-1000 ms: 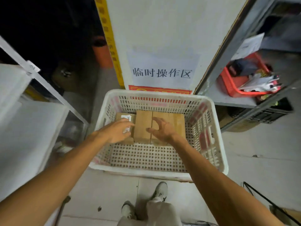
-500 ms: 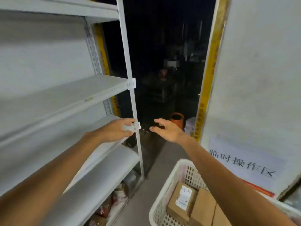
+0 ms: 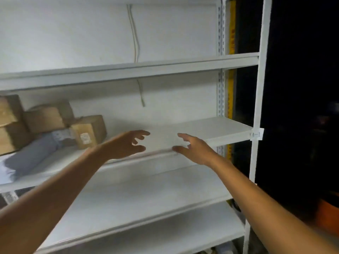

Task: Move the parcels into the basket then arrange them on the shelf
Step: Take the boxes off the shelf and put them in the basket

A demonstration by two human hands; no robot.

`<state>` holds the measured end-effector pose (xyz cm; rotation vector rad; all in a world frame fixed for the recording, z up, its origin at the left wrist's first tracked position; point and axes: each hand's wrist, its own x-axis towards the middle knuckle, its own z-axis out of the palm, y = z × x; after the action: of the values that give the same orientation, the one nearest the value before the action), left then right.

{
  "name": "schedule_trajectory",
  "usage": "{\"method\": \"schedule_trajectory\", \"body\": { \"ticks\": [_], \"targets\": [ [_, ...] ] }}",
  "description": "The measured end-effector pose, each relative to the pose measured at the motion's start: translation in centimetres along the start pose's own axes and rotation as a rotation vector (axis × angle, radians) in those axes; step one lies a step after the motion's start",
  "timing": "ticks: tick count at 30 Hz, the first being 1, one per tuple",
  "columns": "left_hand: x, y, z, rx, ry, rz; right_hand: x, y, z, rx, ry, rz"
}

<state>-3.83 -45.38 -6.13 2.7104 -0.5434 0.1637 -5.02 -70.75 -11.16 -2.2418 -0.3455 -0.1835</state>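
Shelf unit: white metal shelf (image 3: 211,129) with several boards one above another; the middle board is the one level with the hands.
Parcels: a group at the left end of the middle board, pushed toward the far wall, well apart from both hands.
Parcels, detail: brown cardboard boxes (image 3: 44,118) stacked and leaning on one another; a smaller labelled box (image 3: 88,132) at the right of the group, tilted; a grey plastic mailer (image 3: 31,154) lying flat in front of them, near the board's edge.
Left hand (image 3: 126,144): released, fingers spread and lightly curved, grasping nothing, held in front of the middle board.
Right hand (image 3: 194,153): released, fingers spread, grasping nothing, just right of the left hand, palms turned toward each other with a gap between.
In the way: the stretch of middle board beyond the hands is bare white.
Right upright (image 3: 260,88): white post at the shelf's near right corner; dark space to its right.
Post tag (image 3: 256,134): small white tag at middle-board height; writing looks like "A-1", blurred.
Box sticker (image 3: 84,138): white, on the labelled box; print unreadable.
Cable (image 3: 134,33): pale cord hanging down the far wall behind the upper boards.
Yellow strip (image 3: 231,24): vertical, behind the far right upright; marks on it unreadable.
Orange object (image 3: 328,215): low at the right, in shadow; cannot tell what it is.
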Motion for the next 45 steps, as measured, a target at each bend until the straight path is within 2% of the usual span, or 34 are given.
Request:
{"method": "schedule_trajectory", "body": {
  "ticks": [8, 12, 22, 27, 33, 36, 42, 45],
  "targets": [
    [-6.1, -7.5, -6.4, -0.013, 0.163, -0.131, 5.1, -8.9, 6.7, 0.027, -0.086, -0.188],
    [-8.7, -11.9, -8.7, 0.080, 0.196, -0.156, 7.0, -12.6, 9.9, 0.011, -0.141, -0.244],
    [-11.1, -22.2, -11.1, 0.147, 0.208, -0.221, 14.0, -17.2, 17.9, 0.014, -0.173, -0.233],
    [-9.0, -26.5, -10.5, 0.116, 0.289, -0.224, 17.1, -16.7, 21.8, 0.010, -0.195, -0.200],
    [-3.7, -31.2, -8.6, 0.024, 0.269, -0.233, 23.0, -15.3, 24.6, 0.038, -0.168, -0.160],
    [-0.4, -33.7, -8.2, -0.055, 0.312, -0.243, 27.2, -14.7, 25.8, 0.086, -0.147, -0.160],
    [5.9, -39.4, -6.8, -0.230, 0.361, -0.374, 36.7, -13.9, 29.3, 0.260, -0.163, -0.074],
    [8.3, -41.6, -6.9, -0.372, 0.402, -0.430, 40.4, -14.8, 31.0, 0.423, -0.175, 0.002]
  ]
}}
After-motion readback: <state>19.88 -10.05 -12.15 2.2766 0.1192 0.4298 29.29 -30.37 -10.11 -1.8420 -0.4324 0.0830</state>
